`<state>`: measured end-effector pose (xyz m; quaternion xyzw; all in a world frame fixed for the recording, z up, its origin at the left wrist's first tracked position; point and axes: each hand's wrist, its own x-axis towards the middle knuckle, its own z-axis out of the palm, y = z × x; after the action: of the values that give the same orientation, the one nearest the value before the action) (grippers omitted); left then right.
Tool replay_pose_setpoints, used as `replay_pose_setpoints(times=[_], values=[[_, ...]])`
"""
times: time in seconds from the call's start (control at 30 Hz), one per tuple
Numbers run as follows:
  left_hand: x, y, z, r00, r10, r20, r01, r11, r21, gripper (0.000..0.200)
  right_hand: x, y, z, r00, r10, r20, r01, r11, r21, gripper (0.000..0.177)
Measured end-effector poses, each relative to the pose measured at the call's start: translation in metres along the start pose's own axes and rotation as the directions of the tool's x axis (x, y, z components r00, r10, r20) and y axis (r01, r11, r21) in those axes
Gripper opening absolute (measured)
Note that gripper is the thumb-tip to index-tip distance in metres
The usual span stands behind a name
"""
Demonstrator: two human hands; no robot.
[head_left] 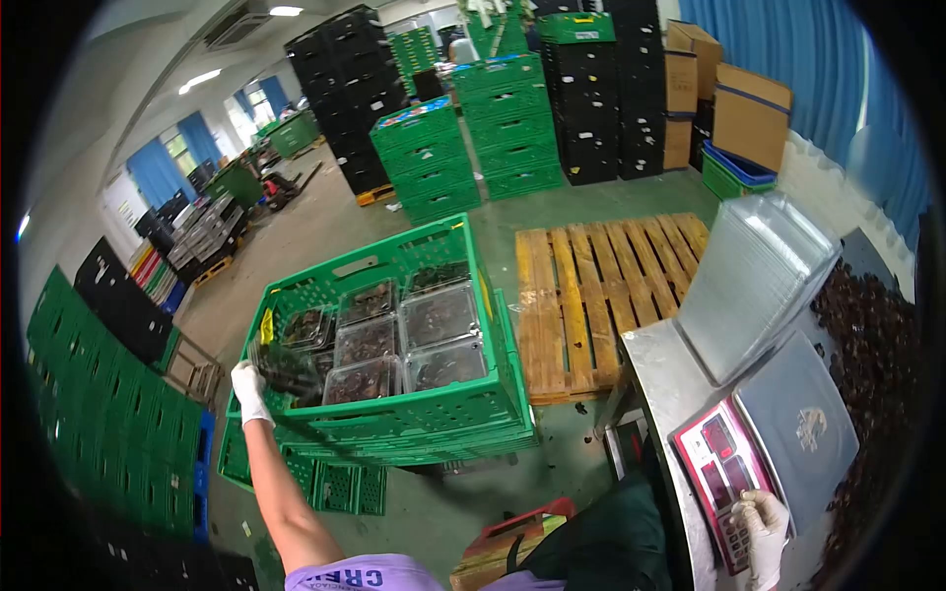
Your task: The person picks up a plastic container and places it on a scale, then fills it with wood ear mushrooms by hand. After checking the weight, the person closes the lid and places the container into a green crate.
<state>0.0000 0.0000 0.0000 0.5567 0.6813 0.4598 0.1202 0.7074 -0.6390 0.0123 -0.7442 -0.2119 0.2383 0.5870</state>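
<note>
My left hand, in a white glove, is closed on a clear plastic container with dark contents, at the left side of a green crate. Motion smears that container. Beside it in the crate sit several clear lidded containers of dark pieces. My right hand, also gloved, is over the keypad of a red and white scale. Its fingers are curled together, and whether they pinch anything small cannot be made out. The scale's grey platform bears no container.
A tall stack of clear empty containers stands on the metal table, with a heap of dark pieces at the right. Beyond lies a wooden pallet. Green crate stacks line the left; more crates stand behind.
</note>
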Motion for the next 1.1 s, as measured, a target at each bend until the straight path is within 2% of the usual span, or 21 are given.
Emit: replay_pose_setpoints(times=[0.03,0.1,0.13,0.17,0.2,0.23,0.27,0.33,0.43,0.5,0.57,0.7,0.77,0.8,0.83,0.87,0.9,0.97,1.0,1.03,1.1], values=[[-0.014,0.0,0.002,0.97,-0.124,0.209,0.163,0.97,-0.179,0.014,-0.011,-0.001,-0.006,1.0,-0.007,-0.023,0.007,1.0,-0.015,0.009],[0.035,0.053,-0.031,0.974,-0.171,0.15,0.213,0.92,-0.329,0.014,-0.021,-0.012,0.05,0.997,0.078,-0.026,-0.077,0.996,0.039,0.01],[0.073,-0.011,-0.017,0.962,-0.027,0.271,-0.044,0.966,0.254,0.017,-0.025,-0.031,0.034,1.0,0.023,-0.003,-0.024,0.986,-0.166,0.011],[0.084,-0.086,0.015,0.864,-0.352,0.359,0.384,0.923,-0.019,0.013,-0.027,-0.035,0.02,0.999,0.038,-0.038,-0.042,0.992,-0.115,0.012],[0.074,-0.093,0.037,0.615,-0.619,0.488,0.759,0.633,-0.153,0.016,-0.043,-0.046,0.007,0.994,0.097,-0.053,-0.1,0.992,-0.071,0.014],[0.078,-0.076,0.049,0.686,-0.608,0.4,0.665,0.747,-0.007,0.018,-0.049,-0.041,0.0,0.997,0.049,-0.052,-0.056,0.988,-0.147,0.015],[0.08,-0.04,0.064,0.901,-0.37,0.225,0.263,0.88,0.395,0.022,-0.057,-0.038,-0.006,0.996,0.049,-0.068,-0.063,0.974,-0.219,0.016],[0.069,0.05,0.11,0.984,0.154,0.091,-0.171,0.659,0.733,0.031,-0.078,-0.032,-0.017,0.99,0.063,-0.129,-0.097,0.953,-0.286,0.016],[-0.031,0.231,0.178,0.657,0.724,0.211,-0.753,0.642,0.146,0.037,-0.104,-0.021,-0.031,0.978,0.032,-0.204,-0.101,0.936,-0.336,0.017],[-0.156,0.374,0.197,0.499,0.824,0.27,-0.76,0.565,-0.321,0.032,-0.121,-0.009,-0.036,0.957,0.043,-0.286,-0.104,0.974,-0.201,0.017],[-0.256,0.47,0.212,0.158,0.968,0.194,-0.831,0.236,-0.503,0.032,-0.134,-0.01,-0.034,0.941,0.056,-0.333,-0.132,0.969,-0.21,0.016],[-0.394,0.592,0.255,-0.329,0.942,-0.061,-0.785,-0.309,-0.537,0.057,-0.171,0.01,-0.023,0.885,-0.194,-0.422,0.038,0.936,-0.35,0.012],[-0.436,0.624,0.26,-0.37,0.923,0.104,-0.68,-0.193,-0.707,0.068,-0.199,0.036,-0.02,0.851,-0.096,-0.516,-0.098,0.937,-0.335,0.012],[-0.433,0.633,0.296,-0.444,0.894,0.062,-0.727,-0.319,-0.607,0.056,-0.213,0.056,-0.023,0.768,-0.256,-0.587,-0.052,0.889,-0.456,0.01],[-0.425,0.648,0.328,-0.381,0.885,0.267,-0.665,-0.062,-0.744,0.04,-0.232,0.065,-0.021,0.752,-0.142,-0.643,-0.233,0.855,-0.462,0.016],[-0.429,0.656,0.329,-0.447,0.874,0.188,-0.689,-0.203,-0.695,0.029,-0.245,0.072,-0.021,0.677,-0.197,-0.709,-0.325,0.784,-0.529,0.022],[-0.409,0.659,0.351,-0.328,0.772,0.545,-0.263,0.48,-0.837,0.023,-0.257,0.077,-0.021,0.615,-0.26,-0.744,-0.412,0.699,-0.584,0.028],[-0.414,0.677,0.329,-0.393,0.755,0.524,-0.62,0.204,-0.758,0.011,-0.277,0.097,-0.025,0.53,-0.312,-0.788,-0.548,0.584,-0.599,0.038],[-0.385,0.674,0.379,-0.231,0.801,0.552,-0.426,0.427,-0.798,0.016,-0.282,0.098,-0.025,0.517,-0.299,-0.802,-0.587,0.559,-0.587,0.04],[-0.38,0.682,0.375,-0.454,0.857,0.245,-0.717,-0.188,-0.671,0.03,-0.287,0.108,-0.024,0.509,-0.256,-0.822,-0.621,0.552,-0.557,0.044],[-0.37,0.7,0.359,-0.476,0.825,0.306,-0.748,-0.197,-0.634,0.038,-0.291,0.125,-0.023,0.518,-0.209,-0.829,-0.632,0.56,-0.536,0.047]])
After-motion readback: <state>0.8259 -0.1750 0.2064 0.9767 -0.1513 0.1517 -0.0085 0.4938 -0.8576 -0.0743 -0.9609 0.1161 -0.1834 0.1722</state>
